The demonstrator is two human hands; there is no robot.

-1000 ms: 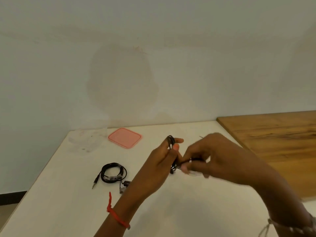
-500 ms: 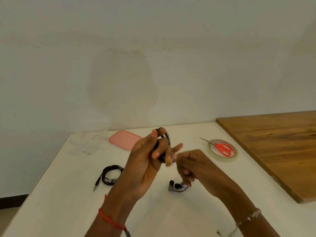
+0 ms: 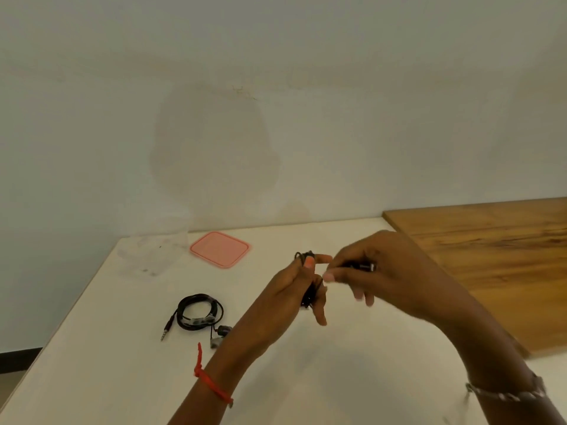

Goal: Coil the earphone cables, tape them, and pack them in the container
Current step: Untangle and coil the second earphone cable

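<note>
White table [image 3: 92, 348] against a pale wall [image 3: 276, 87]. Pink lid [image 3: 219, 249] lies flat near the table's far edge. Clear container [image 3: 153, 256] sits just left of the lid, faint and hard to make out. Wooden board [image 3: 491, 256] lies well right of the lid. Coiled earphone [image 3: 199, 312] lies on the table nearer the camera than the lid and slightly left of it, jack poking out left, earbuds trailing right, partly behind the left forearm. Left hand [image 3: 291, 292] is raised right of the lid and nearer the camera, fingers curled round a bundle of black cable [image 3: 309, 294], with loops showing above the thumb. Right hand [image 3: 389, 271], further right of the lid, pinches the cable's dark end piece [image 3: 363, 266] between thumb and fingers; it is blurred. Red thread [image 3: 211, 383] on the left wrist, bracelet [image 3: 506, 394] on the right
</note>
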